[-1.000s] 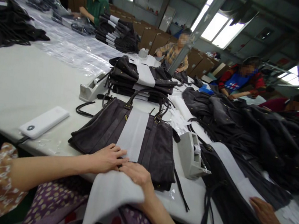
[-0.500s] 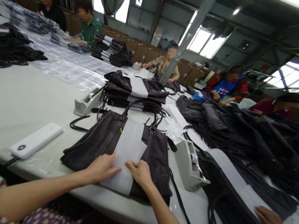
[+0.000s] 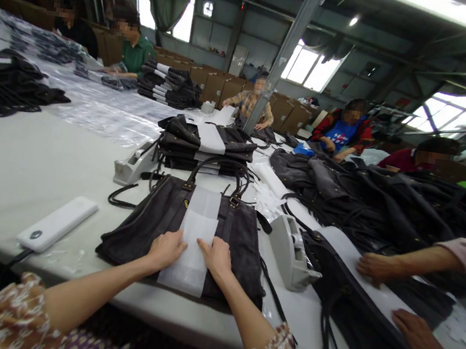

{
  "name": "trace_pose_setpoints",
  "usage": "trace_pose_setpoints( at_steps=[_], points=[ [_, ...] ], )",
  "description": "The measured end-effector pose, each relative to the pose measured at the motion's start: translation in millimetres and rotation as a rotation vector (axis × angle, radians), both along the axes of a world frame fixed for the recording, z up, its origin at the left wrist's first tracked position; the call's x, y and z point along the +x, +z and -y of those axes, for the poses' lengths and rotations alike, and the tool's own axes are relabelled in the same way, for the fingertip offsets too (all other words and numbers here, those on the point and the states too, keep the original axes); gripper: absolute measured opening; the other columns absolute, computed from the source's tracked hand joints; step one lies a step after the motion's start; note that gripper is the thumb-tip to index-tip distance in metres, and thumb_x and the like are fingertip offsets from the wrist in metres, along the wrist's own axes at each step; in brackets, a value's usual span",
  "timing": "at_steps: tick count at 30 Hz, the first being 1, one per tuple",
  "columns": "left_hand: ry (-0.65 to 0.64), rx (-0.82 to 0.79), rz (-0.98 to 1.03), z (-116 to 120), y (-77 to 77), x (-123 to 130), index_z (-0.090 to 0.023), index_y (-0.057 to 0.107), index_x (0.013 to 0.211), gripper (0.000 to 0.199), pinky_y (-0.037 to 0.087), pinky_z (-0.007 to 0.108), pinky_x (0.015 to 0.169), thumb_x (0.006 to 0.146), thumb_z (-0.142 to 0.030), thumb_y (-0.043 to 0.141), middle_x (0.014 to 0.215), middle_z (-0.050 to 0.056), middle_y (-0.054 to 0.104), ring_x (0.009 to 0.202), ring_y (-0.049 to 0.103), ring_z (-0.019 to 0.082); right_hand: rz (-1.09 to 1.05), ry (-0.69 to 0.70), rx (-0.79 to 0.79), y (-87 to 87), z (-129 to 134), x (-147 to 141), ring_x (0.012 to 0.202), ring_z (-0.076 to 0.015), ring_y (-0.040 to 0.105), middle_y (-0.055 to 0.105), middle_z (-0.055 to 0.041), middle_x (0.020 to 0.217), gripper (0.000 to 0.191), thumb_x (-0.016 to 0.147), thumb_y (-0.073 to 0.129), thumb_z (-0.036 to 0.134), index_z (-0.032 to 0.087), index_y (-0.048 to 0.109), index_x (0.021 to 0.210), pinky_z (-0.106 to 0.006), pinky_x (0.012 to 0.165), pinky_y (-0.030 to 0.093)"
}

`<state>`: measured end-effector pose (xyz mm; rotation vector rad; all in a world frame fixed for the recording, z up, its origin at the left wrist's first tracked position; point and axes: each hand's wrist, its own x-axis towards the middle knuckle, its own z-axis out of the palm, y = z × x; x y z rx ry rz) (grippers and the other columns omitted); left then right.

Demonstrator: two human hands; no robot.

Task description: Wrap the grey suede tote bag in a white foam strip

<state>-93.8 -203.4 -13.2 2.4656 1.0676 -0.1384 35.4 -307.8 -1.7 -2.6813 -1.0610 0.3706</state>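
A dark grey handbag [image 3: 138,230] lies flat at the table's front edge, its two handles pointing away from me. Around its middle runs a white wrapping strip [image 3: 197,227], its overlapped end lying flat on the front. My left hand [image 3: 167,249] grips the strip's left edge with curled fingers. On the opposite edge, my right hand [image 3: 217,255] holds the strip, thumb on top; its other fingers are partly hidden. Grey tape dispensers stand on both sides, one at right [image 3: 291,255] and one behind at left [image 3: 133,165].
Beyond the handbag is a stack of wrapped bags [image 3: 232,150]. A white power bank [image 3: 56,224] with a cable lies at left. At right, a co-worker's hands [image 3: 380,268] work on another bag [image 3: 363,314], near a large heap of dark bags [image 3: 344,184].
The strip's loose, slanted end now lies straight and flat. My hands have shifted slightly upward along its edges. A co-worker's second arm has come in from the right.
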Motion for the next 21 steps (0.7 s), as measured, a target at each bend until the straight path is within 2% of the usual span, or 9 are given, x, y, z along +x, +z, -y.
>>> trace_pose_setpoints(
  at_steps=[2, 4, 6, 8, 11, 13, 16, 19, 21],
  points=[
    [-0.003, -0.003, 0.001, 1, -0.2, 1, -0.019, 0.057, 0.099, 0.028, 0.047, 0.035, 0.077, 0.088, -0.039, 0.041, 0.098, 0.013, 0.069, 0.094, 0.065, 0.028, 0.171, 0.053, 0.078, 9.0, 0, -2, 0.098, -0.0298, 0.062, 0.064, -0.0189, 0.106, 0.054, 0.087, 0.054, 0.050, 0.010, 0.055, 0.124, -0.036, 0.079, 0.048],
    [-0.007, -0.008, 0.004, 0, -1.8, 2, -0.019, 0.057, 0.099, 0.028, 0.047, 0.035, 0.077, 0.088, -0.039, 0.042, 0.098, 0.013, 0.069, 0.094, 0.065, 0.028, 0.306, 0.280, 0.184, 12.4, -2, -5, 0.117, -0.0280, 0.050, 0.053, -0.0198, 0.127, 0.057, 0.092, 0.048, 0.040, 0.009, 0.039, 0.139, -0.037, 0.095, 0.041],
    [-0.010, -0.012, 0.006, -1, -4.4, 2, -0.018, 0.057, 0.100, 0.026, 0.047, 0.035, 0.076, 0.088, -0.037, 0.043, 0.098, 0.014, 0.069, 0.094, 0.065, 0.028, 0.313, 0.558, 0.217, 6.5, -4, -8, 0.132, -0.0257, 0.034, 0.039, -0.0159, 0.143, 0.053, 0.095, 0.039, 0.033, 0.011, 0.032, 0.143, -0.039, 0.108, 0.028],
    [-0.015, -0.017, 0.010, -4, -6.4, 3, -0.018, 0.058, 0.098, 0.025, 0.048, 0.035, 0.076, 0.087, -0.034, 0.043, 0.098, 0.014, 0.068, 0.094, 0.066, 0.028, 0.242, 0.680, 0.144, -6.9, -5, -10, 0.138, -0.0266, 0.023, 0.030, -0.0106, 0.149, 0.051, 0.097, 0.033, 0.035, 0.016, 0.032, 0.144, -0.044, 0.111, 0.020],
    [-0.027, -0.016, 0.032, -9, -3.0, 1, -0.017, 0.059, 0.095, 0.022, 0.048, 0.033, 0.076, 0.085, -0.033, 0.046, 0.095, 0.013, 0.068, 0.091, 0.066, 0.027, 0.155, 0.650, 0.034, -28.3, -4, -8, 0.139, -0.0286, 0.018, 0.024, -0.0064, 0.152, 0.050, 0.098, 0.024, 0.042, 0.022, 0.032, 0.144, -0.050, 0.110, 0.018],
    [-0.025, 0.002, 0.059, -9, 3.6, 0, -0.016, 0.057, 0.105, 0.028, 0.048, 0.035, 0.078, 0.086, -0.033, 0.046, 0.096, 0.013, 0.068, 0.093, 0.065, 0.027, 0.145, 0.645, 0.023, -37.4, -4, -6, 0.140, -0.0284, 0.017, 0.020, -0.0052, 0.153, 0.051, 0.098, 0.022, 0.045, 0.025, 0.030, 0.145, -0.050, 0.110, 0.017],
    [-0.106, 0.149, 0.204, 2, 9.2, -1, -0.017, 0.038, 0.134, 0.045, 0.040, 0.042, 0.096, 0.091, -0.030, 0.039, 0.126, 0.018, 0.055, 0.119, 0.051, 0.029, 0.156, 0.651, 0.014, -44.9, -5, -2, 0.140, -0.0277, 0.015, 0.016, -0.0050, 0.154, 0.053, 0.097, 0.025, 0.046, 0.028, 0.025, 0.147, -0.049, 0.111, 0.016],
    [-0.319, 0.319, 0.400, 19, -4.8, -1, -0.019, 0.019, 0.146, 0.066, 0.027, 0.047, 0.108, 0.090, -0.044, 0.043, 0.150, 0.019, 0.024, 0.139, 0.022, 0.032, 0.164, 0.655, -0.051, -50.5, -9, 2, 0.140, -0.0283, 0.013, 0.012, -0.0054, 0.155, 0.059, 0.094, 0.035, 0.043, 0.027, 0.017, 0.149, -0.048, 0.110, 0.018],
    [-0.402, 0.314, 0.408, 29, -23.0, -1, -0.017, 0.015, 0.147, 0.082, 0.026, 0.049, 0.108, 0.085, -0.061, 0.043, 0.152, 0.021, 0.017, 0.140, 0.017, 0.035, 0.167, 0.663, -0.073, -52.4, -11, 5, 0.140, -0.0279, 0.014, 0.013, -0.0045, 0.155, 0.058, 0.094, 0.035, 0.041, 0.027, 0.020, 0.148, -0.047, 0.109, 0.020]
  ],
)
